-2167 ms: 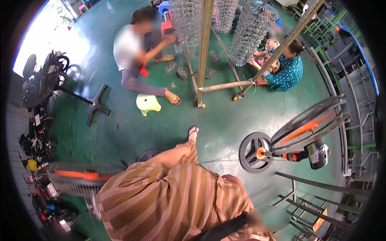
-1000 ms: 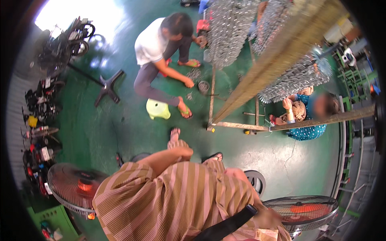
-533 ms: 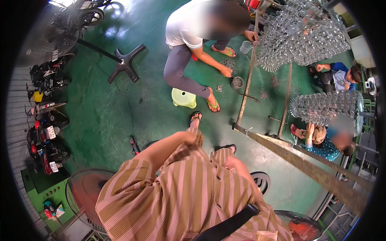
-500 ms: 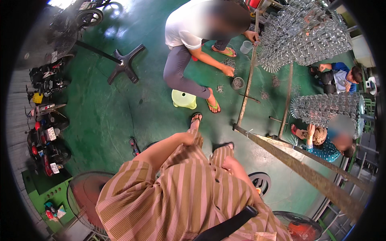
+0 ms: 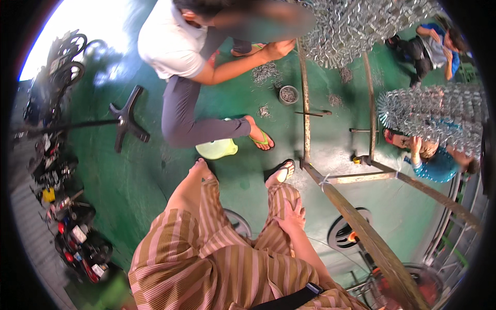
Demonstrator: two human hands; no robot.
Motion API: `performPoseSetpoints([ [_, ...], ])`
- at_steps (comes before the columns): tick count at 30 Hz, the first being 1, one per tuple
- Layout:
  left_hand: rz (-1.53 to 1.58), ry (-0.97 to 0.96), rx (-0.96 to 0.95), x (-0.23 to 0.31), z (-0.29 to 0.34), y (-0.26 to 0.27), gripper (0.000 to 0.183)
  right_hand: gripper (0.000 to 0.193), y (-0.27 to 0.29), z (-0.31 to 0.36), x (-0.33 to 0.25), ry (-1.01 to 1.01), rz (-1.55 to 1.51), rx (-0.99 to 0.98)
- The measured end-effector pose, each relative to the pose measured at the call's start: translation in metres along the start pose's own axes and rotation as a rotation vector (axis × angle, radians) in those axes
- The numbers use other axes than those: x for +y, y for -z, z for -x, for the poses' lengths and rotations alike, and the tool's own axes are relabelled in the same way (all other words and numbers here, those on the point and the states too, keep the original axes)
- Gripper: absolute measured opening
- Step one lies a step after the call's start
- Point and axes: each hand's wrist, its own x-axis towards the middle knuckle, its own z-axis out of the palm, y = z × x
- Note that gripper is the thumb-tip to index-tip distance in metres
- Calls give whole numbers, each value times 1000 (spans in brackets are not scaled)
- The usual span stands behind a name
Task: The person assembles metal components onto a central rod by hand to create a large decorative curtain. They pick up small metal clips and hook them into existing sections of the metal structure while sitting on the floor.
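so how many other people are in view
3: person in white shirt, upper left; person with blue sleeves, upper right; person in dotted teal, below that one. Hanging metal may hide others.

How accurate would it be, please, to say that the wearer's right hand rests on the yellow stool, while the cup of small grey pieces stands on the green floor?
One part is wrong: the right hand rests on the striped trousers, at the knee, not on the yellow stool. The head view shows this. The cup is as you say.
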Motion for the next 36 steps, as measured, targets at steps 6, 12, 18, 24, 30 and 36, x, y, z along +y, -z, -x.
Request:
performPoseSetpoints([
  [6,235,342,632,1,-106,49,87,55,3,-98,-19,-128,36,425],
  [12,97,251,254,-27,-193,148,91,36,17,-162,-20,-131,33,653],
  [18,-138,-6,-360,77,-151,99,96,41,34,-197,-21,-138,-56,806],
  [24,-266,-73,-462,136,-146,-2,101,38,37,-210,-17,-129,-103,863],
  [30,-443,-83,-554,136,-176,-31,82,38,30,-216,-3,-184,-85,975],
  [36,-761,-84,-572,128,-231,-63,64,40,25,-210,-8,-128,-134,1025],
])
